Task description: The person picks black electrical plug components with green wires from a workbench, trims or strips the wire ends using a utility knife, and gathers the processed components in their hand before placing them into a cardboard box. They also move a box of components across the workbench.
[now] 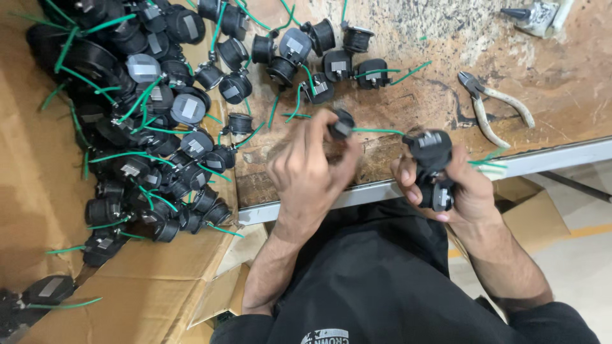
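The left hand (306, 169) pinches one small black socket part (342, 124) above the near edge of the worn workbench (408, 95). Its green wire (379, 132) runs level toward the right hand (456, 185), which is closed around several black parts (432, 153). Their wires point right, past the bench edge.

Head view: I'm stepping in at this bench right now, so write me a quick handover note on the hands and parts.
Left hand: pinches one black plug part with a green wire running from it.
Right hand: grips several black plug parts, green wire ends sticking out.
Cardboard box on the left holds a big pile of the same parts; a loose group lies on the worn bench.
Cutting pliers lie untouched at right.
Done: a handful gathered. Left: the piles.
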### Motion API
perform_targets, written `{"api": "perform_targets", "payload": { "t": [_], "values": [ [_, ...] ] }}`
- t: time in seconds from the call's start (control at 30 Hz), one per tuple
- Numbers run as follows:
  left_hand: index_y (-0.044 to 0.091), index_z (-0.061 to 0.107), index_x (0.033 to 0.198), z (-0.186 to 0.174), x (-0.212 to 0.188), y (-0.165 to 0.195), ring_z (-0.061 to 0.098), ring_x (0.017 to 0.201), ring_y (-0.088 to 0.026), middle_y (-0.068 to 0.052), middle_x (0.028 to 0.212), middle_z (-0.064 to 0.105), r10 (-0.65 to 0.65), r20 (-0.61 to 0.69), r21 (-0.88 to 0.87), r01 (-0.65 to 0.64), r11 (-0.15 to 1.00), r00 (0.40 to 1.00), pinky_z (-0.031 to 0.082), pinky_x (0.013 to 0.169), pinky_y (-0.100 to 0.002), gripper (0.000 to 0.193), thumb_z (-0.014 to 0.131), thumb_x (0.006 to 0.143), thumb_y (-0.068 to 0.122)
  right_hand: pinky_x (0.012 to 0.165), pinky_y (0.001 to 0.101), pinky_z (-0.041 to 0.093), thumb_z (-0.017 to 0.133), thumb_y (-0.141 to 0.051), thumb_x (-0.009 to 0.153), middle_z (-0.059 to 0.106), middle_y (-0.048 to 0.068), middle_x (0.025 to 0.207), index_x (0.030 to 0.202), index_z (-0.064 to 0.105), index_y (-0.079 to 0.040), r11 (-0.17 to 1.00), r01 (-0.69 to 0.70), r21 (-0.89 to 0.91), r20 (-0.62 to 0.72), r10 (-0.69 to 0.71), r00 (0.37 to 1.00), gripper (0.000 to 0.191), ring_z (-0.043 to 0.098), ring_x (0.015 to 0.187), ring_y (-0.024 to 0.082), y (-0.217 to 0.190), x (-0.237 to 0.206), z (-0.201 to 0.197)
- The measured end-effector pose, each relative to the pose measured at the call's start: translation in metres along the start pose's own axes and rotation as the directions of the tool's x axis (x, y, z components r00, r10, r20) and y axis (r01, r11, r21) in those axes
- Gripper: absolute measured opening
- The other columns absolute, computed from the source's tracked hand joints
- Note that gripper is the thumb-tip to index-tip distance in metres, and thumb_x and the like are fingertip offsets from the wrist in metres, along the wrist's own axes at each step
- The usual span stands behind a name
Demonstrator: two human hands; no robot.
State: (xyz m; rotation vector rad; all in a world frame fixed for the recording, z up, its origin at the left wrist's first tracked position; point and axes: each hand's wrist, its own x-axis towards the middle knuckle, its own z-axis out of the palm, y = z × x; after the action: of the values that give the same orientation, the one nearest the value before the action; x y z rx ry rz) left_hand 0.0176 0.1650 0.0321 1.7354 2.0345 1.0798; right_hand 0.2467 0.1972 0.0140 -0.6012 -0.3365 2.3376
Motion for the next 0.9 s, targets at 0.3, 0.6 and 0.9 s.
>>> {"api": "perform_targets", "payload": {
  "t": [0.3, 0.6, 0.9],
  "values": [
    [0.004, 0.047, 0.124, -0.014, -0.029, 0.017, 0.073, 0.100, -0.018, -0.013, 0.123, 0.071, -0.076, 0.074, -0.646, 0.105, 0.756, 0.994, 0.059, 0.085, -0.027, 0.049, 0.082, 0.089, 0.005, 0.041, 0.0180, 0.043, 0.079, -0.017, 0.095, 0.060, 0.021, 0.118, 0.124, 0.054, -0.010, 0.925, 0.160, -0.345, 0.092, -0.136, 0.986, 0.039, 0.065, 0.073, 0.021, -0.007, -0.001, 0.032],
    [0.007, 0.048, 0.132, -0.014, -0.022, 0.039, 0.057, 0.145, -0.029, -0.011, 0.132, 0.071, 0.073, 0.161, -0.633, 0.046, 0.773, 0.984, 0.040, 0.124, -0.040, 0.044, 0.080, 0.102, 0.009, 0.044, 0.0203, 0.045, 0.061, -0.027, 0.105, 0.071, 0.018, 0.113, 0.130, 0.063, -0.001, 0.839, -0.051, -0.542, -0.074, 0.013, 0.997, 0.035, 0.063, 0.069, 0.013, 0.003, -0.010, 0.008],
    [0.010, 0.058, 0.135, -0.019, -0.016, 0.039, 0.054, 0.146, -0.028, -0.009, 0.141, 0.065, 0.113, 0.194, -0.618, 0.032, 0.786, 0.975, 0.041, 0.122, -0.040, 0.046, 0.084, 0.097, 0.015, 0.041, 0.0189, 0.046, 0.070, -0.023, 0.095, 0.070, 0.014, 0.103, 0.132, 0.062, -0.003, 0.872, -0.113, -0.477, -0.145, 0.048, 0.988, 0.043, 0.067, 0.067, 0.013, -0.002, -0.015, 0.012]
  ]
}}
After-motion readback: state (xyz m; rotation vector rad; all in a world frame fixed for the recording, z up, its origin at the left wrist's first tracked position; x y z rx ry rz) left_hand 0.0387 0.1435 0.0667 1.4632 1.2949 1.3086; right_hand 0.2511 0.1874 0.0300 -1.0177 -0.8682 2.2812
